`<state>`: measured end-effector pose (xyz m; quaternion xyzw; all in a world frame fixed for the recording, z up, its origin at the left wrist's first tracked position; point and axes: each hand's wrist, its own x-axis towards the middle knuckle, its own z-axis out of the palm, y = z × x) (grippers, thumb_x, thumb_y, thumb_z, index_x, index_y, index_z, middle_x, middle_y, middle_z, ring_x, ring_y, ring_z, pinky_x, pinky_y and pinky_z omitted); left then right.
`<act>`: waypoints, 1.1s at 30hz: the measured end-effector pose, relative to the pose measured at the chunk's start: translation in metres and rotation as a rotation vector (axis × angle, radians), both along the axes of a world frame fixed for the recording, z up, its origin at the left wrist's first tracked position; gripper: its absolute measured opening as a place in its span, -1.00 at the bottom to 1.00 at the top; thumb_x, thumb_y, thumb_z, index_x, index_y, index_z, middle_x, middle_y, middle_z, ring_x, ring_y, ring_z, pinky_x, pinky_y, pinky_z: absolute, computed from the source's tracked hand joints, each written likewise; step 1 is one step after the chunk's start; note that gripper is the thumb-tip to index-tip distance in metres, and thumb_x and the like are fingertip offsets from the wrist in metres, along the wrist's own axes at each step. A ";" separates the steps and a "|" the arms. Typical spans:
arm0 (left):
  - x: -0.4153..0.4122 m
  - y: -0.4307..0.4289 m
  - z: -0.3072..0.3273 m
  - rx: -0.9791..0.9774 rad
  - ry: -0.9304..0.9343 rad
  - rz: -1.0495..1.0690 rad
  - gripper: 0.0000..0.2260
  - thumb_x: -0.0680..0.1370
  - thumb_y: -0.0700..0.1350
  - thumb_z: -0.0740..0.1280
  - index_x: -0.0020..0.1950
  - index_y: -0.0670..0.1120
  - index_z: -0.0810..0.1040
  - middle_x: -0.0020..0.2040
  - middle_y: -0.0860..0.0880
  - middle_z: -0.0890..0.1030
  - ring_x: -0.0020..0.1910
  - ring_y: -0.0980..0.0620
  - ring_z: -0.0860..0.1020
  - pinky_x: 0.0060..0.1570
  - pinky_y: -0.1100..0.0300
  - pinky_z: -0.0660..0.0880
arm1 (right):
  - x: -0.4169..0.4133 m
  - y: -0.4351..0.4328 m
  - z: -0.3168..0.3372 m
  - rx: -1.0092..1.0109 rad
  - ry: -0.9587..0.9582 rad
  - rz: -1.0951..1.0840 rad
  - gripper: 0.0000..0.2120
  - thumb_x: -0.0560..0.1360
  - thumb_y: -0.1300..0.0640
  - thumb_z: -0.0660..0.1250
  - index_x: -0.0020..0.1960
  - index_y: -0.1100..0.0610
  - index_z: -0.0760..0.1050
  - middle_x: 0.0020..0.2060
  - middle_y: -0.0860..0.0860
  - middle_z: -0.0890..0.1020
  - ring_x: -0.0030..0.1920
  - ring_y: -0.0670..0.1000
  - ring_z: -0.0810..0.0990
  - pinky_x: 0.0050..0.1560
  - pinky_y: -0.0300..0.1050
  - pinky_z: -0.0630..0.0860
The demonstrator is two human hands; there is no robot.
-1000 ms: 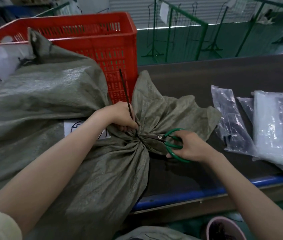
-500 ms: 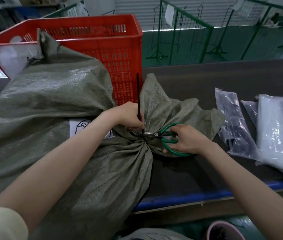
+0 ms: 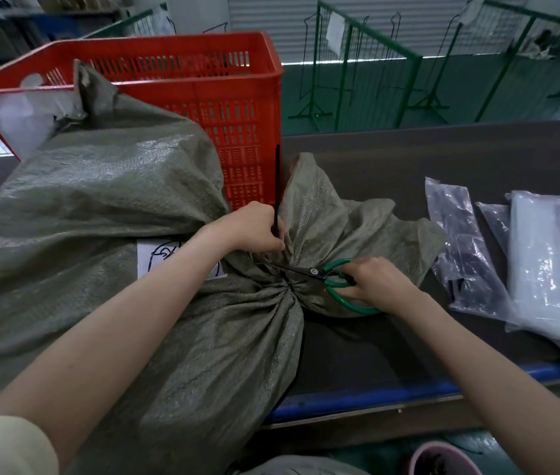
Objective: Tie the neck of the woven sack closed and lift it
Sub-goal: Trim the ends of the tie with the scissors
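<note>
A full grey-green woven sack (image 3: 93,207) lies on its side across the dark table (image 3: 443,156), its neck gathered tight at the middle. A black cable tie (image 3: 277,186) binds the neck, and its long free tail stands straight up. My left hand (image 3: 254,228) pinches that tail just above the gathered neck. My right hand (image 3: 379,281) grips green-handled scissors (image 3: 335,284), whose blades point left and reach the base of the tail. The sack's loose mouth fans out to the right behind the scissors.
A red slatted plastic crate (image 3: 237,108) stands right behind the sack. Clear plastic bags (image 3: 542,258) of dark and white items lie at the right. The table's blue front edge (image 3: 357,395) runs below. Green wire racks stand beyond the table; a pink bin (image 3: 443,459) sits on the floor.
The scissors have slid left until the blades meet the base of the tie's tail. My left hand has kept hold of the tail, which now stands more upright.
</note>
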<state>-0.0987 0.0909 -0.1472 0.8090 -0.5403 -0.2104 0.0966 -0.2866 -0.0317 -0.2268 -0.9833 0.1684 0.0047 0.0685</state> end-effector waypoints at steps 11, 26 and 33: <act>-0.035 -0.034 0.000 0.109 0.281 -0.093 -0.84 0.52 -0.12 0.24 -0.23 -0.12 0.50 -0.29 -0.01 0.56 -0.32 0.08 0.57 -0.24 0.25 0.54 | -0.051 -0.004 -0.024 0.124 -0.273 -0.591 -0.62 0.43 -0.10 0.33 -0.18 0.26 0.54 -0.25 0.18 0.65 -0.18 0.20 0.61 -0.27 -0.13 0.33; -0.176 -0.126 -0.119 0.606 0.510 -0.260 -0.79 0.57 -0.17 0.15 -0.27 -0.12 0.34 -0.34 -0.11 0.47 -0.67 0.19 0.51 -0.60 0.40 0.45 | -0.121 -0.021 -0.056 0.481 -0.281 -1.261 -0.66 0.45 0.12 0.28 0.07 0.37 0.54 0.09 0.32 0.61 0.16 0.27 0.54 0.10 -0.05 0.45; -0.183 -0.133 -0.133 0.647 0.460 -0.105 -0.81 0.55 -0.14 0.14 -0.27 -0.11 0.35 -0.33 -0.05 0.48 -0.60 0.14 0.51 -0.56 0.37 0.44 | -0.124 -0.025 -0.062 0.495 -0.233 -1.191 -0.73 0.43 0.17 0.32 0.04 0.33 0.52 0.03 0.27 0.63 0.08 0.23 0.57 0.03 -0.05 0.47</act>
